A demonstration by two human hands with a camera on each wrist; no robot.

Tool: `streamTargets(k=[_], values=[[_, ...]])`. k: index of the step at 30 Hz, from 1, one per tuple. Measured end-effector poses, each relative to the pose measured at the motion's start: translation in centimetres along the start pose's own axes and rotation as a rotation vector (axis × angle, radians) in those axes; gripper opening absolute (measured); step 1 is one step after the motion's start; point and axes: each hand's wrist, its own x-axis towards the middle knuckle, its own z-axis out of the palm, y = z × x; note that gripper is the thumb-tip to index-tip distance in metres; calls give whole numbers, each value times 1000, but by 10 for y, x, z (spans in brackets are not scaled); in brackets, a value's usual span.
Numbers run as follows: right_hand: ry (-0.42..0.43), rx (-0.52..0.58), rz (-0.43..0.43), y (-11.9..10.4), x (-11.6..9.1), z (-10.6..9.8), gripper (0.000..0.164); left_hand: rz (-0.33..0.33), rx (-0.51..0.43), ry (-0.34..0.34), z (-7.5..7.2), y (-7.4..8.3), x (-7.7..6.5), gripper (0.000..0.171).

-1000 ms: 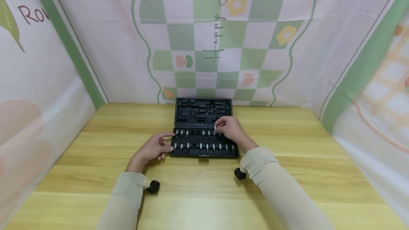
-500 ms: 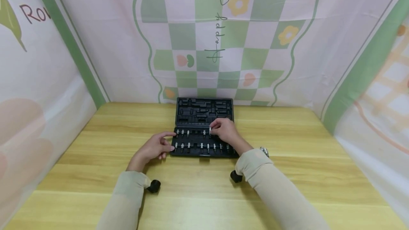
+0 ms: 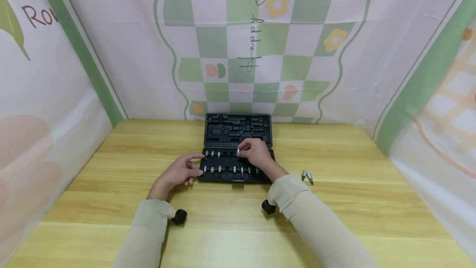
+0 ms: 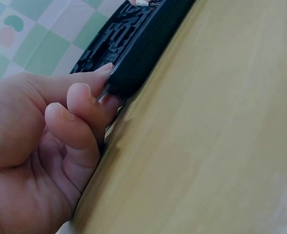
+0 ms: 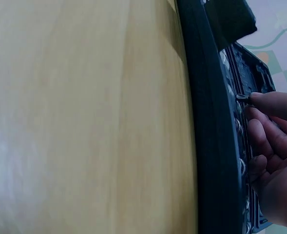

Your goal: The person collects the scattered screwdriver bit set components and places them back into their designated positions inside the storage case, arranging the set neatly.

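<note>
An open black bit-socket case lies on the table, with several silver bit sockets standing in two rows. My left hand holds the case at its left edge. In the left wrist view, the thumb lies on the case's corner, with other fingers curled beside and below it. Over the back row, my right hand pinches one bit socket between thumb and fingertips. Its dark tip shows in the right wrist view. The right hand hides the right end of the back row.
Two loose bit sockets lie on the wooden table, right of the case, near the right sleeve. The raised lid with moulded recesses stands behind the rows, close to the patterned cloth backdrop.
My right hand has shifted left along the back row, from one bit socket to another. The loose pair on the table has come fully into sight. The left hand stays on the case.
</note>
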Motion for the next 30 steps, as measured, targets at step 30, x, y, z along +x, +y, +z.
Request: streamTargets(k=[30], values=[[-2, -21, 18, -10, 4, 18, 4, -5, 0, 3, 0, 0, 0, 57]])
